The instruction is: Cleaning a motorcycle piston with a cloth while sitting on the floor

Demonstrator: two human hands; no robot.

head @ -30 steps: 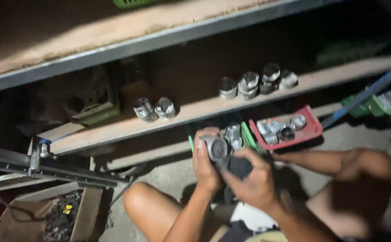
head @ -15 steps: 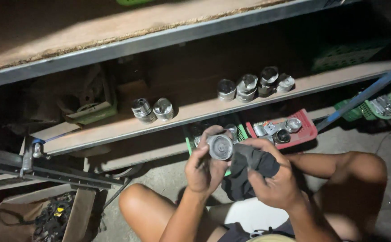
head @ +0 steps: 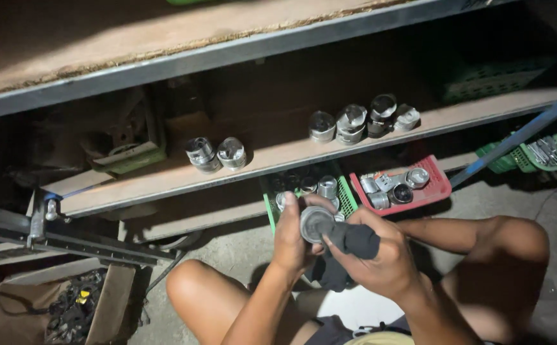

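Close in, the left hand point(head: 293, 237) grips a round grey metal piston point(head: 315, 223) above the person's lap while the right hand point(head: 380, 254) clutches a dark cloth point(head: 348, 246) against its crown, apparently mid-wipe. Beyond, a red plastic tray point(head: 441, 190) and a wooden shelf point(head: 278, 156) hold more pistons; finishing likely calls for turning it.

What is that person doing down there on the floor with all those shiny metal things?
A person sits on the floor. The left hand holds a round metal part, and the right hand presses a dark cloth against it. More metal parts sit on the wooden plank and in the red tray.
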